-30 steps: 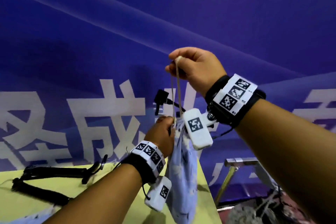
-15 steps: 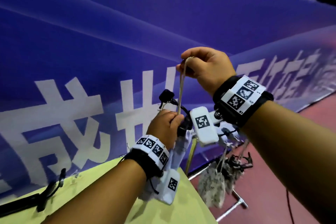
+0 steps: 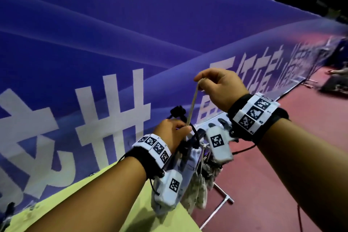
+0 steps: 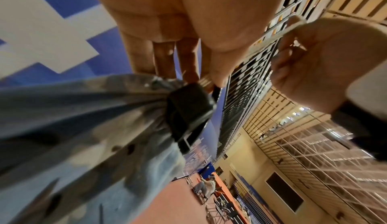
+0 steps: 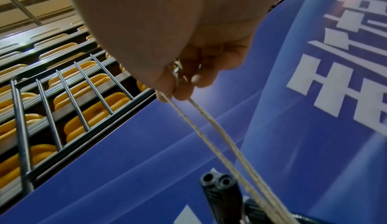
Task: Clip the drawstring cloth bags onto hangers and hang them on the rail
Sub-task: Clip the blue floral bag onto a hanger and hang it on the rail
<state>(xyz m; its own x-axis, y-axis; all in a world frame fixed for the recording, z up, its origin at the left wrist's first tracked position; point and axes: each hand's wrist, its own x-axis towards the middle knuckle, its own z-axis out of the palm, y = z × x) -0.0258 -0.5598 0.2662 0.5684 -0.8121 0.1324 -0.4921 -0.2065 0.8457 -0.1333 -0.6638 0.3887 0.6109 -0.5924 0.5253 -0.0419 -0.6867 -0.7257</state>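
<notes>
My left hand (image 3: 173,128) grips the gathered neck of a pale blue cloth bag (image 3: 188,164) where a black hanger clip (image 4: 188,110) bites the cloth. The bag (image 4: 73,128) hangs below that hand, past the table corner. My right hand (image 3: 214,84), higher and to the right, pinches the beige drawstring (image 3: 193,104) between thumb and fingertips and holds it taut, up from the bag's neck. In the right wrist view the drawstring (image 5: 220,138) runs as two strands down to the black hanger (image 5: 222,192). The rail (image 3: 209,118) with several hung bags (image 3: 199,188) stands just behind my hands.
A yellow-green table (image 3: 131,218) lies under my left forearm, its corner near the bag. A large blue banner with white characters (image 3: 113,62) fills the background. The rack's metal feet (image 3: 222,205) rest on a red floor (image 3: 282,156) at the right.
The view has swung to the right, bringing the rail, its hung bags and the red floor into sight. Both hands keep their hold, carrying the bag toward the rail.
</notes>
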